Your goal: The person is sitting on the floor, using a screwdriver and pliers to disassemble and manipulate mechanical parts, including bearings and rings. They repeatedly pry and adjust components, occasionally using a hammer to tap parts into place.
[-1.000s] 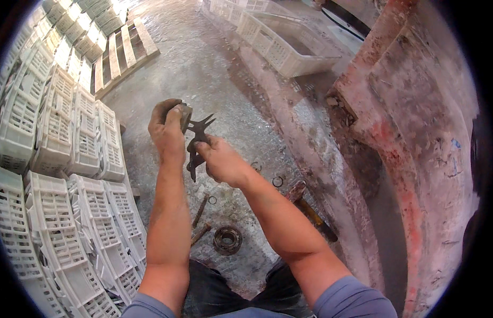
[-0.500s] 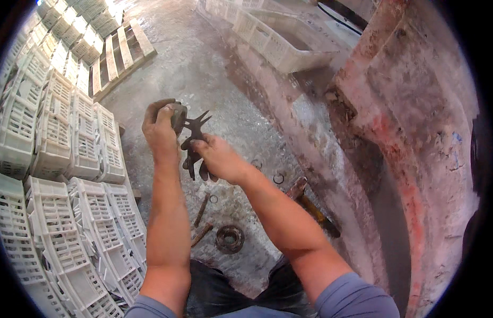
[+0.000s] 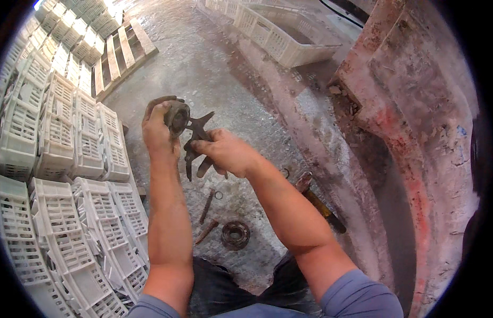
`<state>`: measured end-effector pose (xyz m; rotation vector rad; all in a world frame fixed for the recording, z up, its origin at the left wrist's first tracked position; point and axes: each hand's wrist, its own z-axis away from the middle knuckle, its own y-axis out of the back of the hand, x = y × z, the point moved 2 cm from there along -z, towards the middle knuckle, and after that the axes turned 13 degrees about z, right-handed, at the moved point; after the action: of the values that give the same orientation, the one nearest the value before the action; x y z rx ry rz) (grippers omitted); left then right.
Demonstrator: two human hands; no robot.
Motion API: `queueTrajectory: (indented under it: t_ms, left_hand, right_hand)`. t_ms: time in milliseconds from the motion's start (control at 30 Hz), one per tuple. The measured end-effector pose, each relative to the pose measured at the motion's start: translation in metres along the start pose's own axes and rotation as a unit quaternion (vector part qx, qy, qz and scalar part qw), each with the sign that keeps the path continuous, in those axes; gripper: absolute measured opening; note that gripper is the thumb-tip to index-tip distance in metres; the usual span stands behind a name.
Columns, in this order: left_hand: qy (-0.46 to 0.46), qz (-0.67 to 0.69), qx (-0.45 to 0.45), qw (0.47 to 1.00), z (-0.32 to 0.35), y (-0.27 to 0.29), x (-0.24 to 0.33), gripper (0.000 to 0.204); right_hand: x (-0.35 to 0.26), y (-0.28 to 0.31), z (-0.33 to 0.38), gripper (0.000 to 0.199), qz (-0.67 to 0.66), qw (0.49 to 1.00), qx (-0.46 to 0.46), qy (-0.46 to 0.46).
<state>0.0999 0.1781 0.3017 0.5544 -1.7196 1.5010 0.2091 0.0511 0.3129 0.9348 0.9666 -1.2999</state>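
Dark metal puller [image 3: 196,143] with spread claw arms held up over the wet concrete floor [image 3: 214,63], its head set against a round bearing-like part [image 3: 177,117] clasped in the closed fingers of the left hand [image 3: 159,130], with the right hand [image 3: 228,153] wrapped tight around the puller's lower arms. Below on the floor, lying loose: two rusty bolts [image 3: 206,212], a small ring [image 3: 219,195], a round metal hub [image 3: 236,235] and a yellow-handled tool [image 3: 318,204] beside the red-stained wall [image 3: 416,106]. Further out, white plastic crates [image 3: 60,159] stacked at left, a wooden pallet [image 3: 119,55] beyond, another white crate [image 3: 289,40] at top.
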Motion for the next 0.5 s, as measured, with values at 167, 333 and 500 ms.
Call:
queueTrajectory:
  t_ms: [167,333,500]
  left_hand:
    - [-0.015,-0.006,-0.010,1.000,0.007,-0.007,0.004,0.020]
    - [-0.034,-0.018,0.011,0.999,0.013,-0.015,0.007,0.017]
    - [-0.031,-0.029,0.002,0.999,0.017,-0.020,0.007,0.015]
  right_hand:
    - [0.004,-0.006,-0.002,0.025,0.013,0.999,0.037,0.020]
    - [0.014,-0.007,-0.008,0.025,-0.020,0.999,0.030,0.023]
    - [0.012,-0.007,-0.006,0.025,-0.038,0.998,0.036,0.025]
